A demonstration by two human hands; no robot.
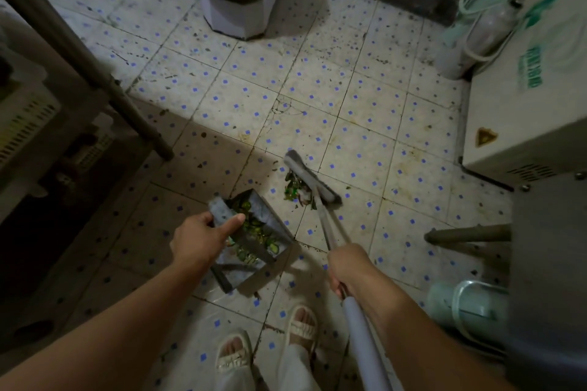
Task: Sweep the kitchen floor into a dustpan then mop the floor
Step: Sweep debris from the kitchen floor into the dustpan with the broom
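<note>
My left hand grips the back edge of a grey metal dustpan that rests tilted on the tiled floor, with green and mixed scraps inside it. My right hand is curled round the grey handle of a broom. The broom's head lies on the floor ahead of the dustpan. A small pile of green debris sits against the left side of the head, a short gap from the dustpan's mouth. Dark specks dot the tiles all around.
A metal table leg slants down at the left over shelves. A white pedestal stands at the back. A white appliance with bottles fills the right. A low stool leg and green slippers lie right. My sandalled feet are below.
</note>
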